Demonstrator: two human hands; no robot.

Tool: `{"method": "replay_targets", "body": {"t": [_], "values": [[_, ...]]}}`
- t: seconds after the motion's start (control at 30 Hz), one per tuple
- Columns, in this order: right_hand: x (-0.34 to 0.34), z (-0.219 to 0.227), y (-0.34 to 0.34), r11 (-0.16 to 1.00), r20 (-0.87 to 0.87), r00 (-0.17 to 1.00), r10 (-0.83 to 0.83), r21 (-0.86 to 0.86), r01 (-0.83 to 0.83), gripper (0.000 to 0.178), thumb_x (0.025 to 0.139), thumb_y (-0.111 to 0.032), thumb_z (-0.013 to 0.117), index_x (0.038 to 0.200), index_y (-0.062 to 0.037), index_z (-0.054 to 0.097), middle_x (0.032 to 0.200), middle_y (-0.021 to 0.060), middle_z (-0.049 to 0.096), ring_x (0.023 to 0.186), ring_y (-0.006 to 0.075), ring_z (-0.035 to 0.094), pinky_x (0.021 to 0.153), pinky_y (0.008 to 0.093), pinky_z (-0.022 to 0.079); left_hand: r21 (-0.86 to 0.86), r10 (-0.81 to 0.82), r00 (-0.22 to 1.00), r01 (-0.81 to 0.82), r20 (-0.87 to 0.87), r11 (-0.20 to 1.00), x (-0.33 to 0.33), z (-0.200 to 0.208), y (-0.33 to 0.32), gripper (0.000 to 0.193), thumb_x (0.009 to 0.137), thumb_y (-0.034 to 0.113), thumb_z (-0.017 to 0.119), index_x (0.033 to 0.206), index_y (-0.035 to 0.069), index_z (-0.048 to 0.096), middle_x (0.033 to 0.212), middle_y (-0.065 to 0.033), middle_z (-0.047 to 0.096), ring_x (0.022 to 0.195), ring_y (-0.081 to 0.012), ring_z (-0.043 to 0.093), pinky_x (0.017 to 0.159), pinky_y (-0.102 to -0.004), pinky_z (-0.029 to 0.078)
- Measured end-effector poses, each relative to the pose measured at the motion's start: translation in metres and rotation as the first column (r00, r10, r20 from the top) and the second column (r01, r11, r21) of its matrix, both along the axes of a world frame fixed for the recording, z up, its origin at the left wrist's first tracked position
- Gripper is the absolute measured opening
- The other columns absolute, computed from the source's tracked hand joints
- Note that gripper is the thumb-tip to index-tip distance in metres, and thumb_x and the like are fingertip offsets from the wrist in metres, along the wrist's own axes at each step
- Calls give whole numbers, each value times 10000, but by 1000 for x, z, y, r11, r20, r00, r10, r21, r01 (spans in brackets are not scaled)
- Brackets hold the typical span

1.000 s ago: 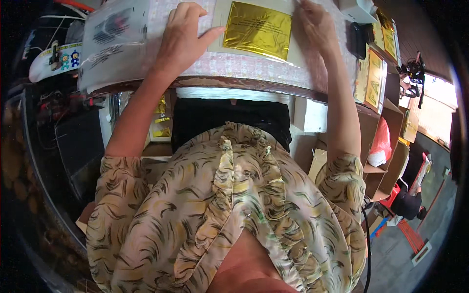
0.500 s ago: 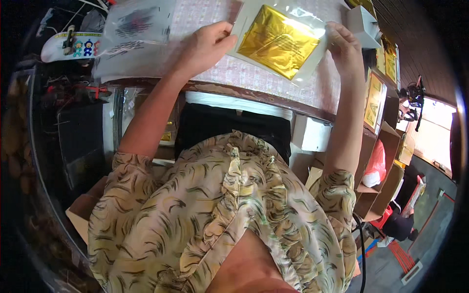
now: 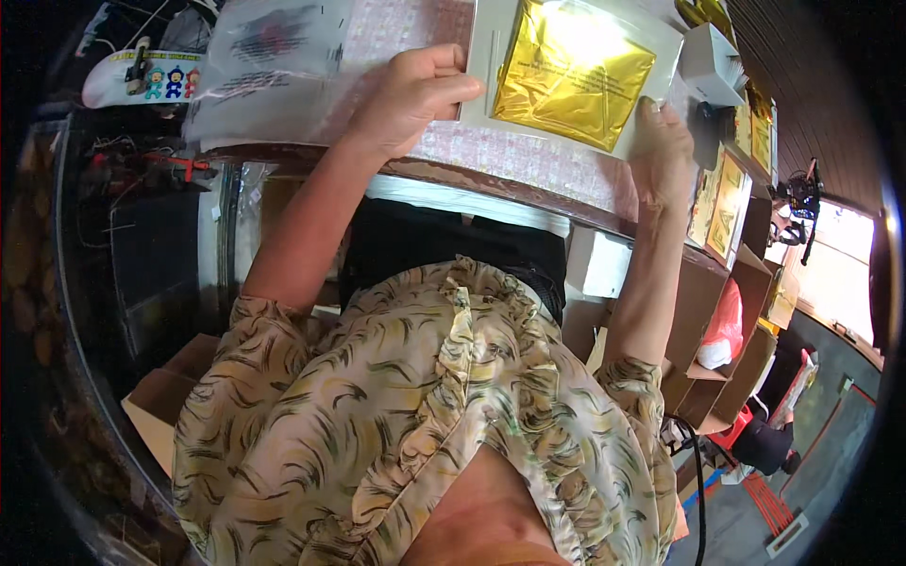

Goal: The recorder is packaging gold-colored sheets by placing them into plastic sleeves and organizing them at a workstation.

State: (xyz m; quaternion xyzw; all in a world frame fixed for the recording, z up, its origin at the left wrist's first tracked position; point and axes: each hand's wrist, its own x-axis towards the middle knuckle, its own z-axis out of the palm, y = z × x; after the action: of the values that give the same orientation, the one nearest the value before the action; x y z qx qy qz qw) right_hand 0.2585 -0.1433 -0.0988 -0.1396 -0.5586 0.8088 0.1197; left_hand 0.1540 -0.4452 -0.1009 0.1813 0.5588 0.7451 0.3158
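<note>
Gripping clear plastic bag (image 3: 487,57), gold packet (image 3: 576,85) inside, left edge clamped in left hand (image 3: 401,102), right edge in right hand (image 3: 663,146), above tablecloth (image 3: 510,148).

Glossy gold foil-like packet (image 3: 574,87), shiny clear plastic bags (image 3: 269,71), worn wooden table edge (image 3: 472,177)
</note>
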Motion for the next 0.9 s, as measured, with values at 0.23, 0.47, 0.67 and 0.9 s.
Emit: {"method": "replay_targets", "body": {"t": [0.23,0.47,0.67,0.9], "values": [[8,16,-11,999,-32,999,27,20,-26,345,980,-87,562,1293,56,532,1189,101,633,1045,168,612,936,293,465,39,-74,997,73,32,997,2,1,-8,322,893,131,657,1175,-20,615,1055,-89,678,941,-150,662,835,-318,555],[11,22,-15,998,-61,997,38,56,-35,361,972,-72,573,1300,68,523,1182,97,632,1044,161,606,944,272,447,25,-116,993,115,30,993,1,-4,-9,340,886,163,690,1171,-10,622,994,-65,681,872,-141,662,800,-306,546],[21,31,-21,952,-203,953,226,-160,-260,371,925,-39,618,1285,29,558,1159,113,647,987,179,643,879,348,541,110,-36,990,21,138,994,5,1,-11,291,916,134,653,1183,21,620,1049,-39,666,931,-116,633,827,-283,515],[23,42,-44,955,39,954,297,-9,-297,280,898,19,619,1175,54,626,1108,207,680,1010,327,683,895,472,577,169,20,986,-48,165,984,-3,-13,-18,296,929,100,625,1216,30,605,1112,-29,651,994,-112,612,885,-296,497]]}}
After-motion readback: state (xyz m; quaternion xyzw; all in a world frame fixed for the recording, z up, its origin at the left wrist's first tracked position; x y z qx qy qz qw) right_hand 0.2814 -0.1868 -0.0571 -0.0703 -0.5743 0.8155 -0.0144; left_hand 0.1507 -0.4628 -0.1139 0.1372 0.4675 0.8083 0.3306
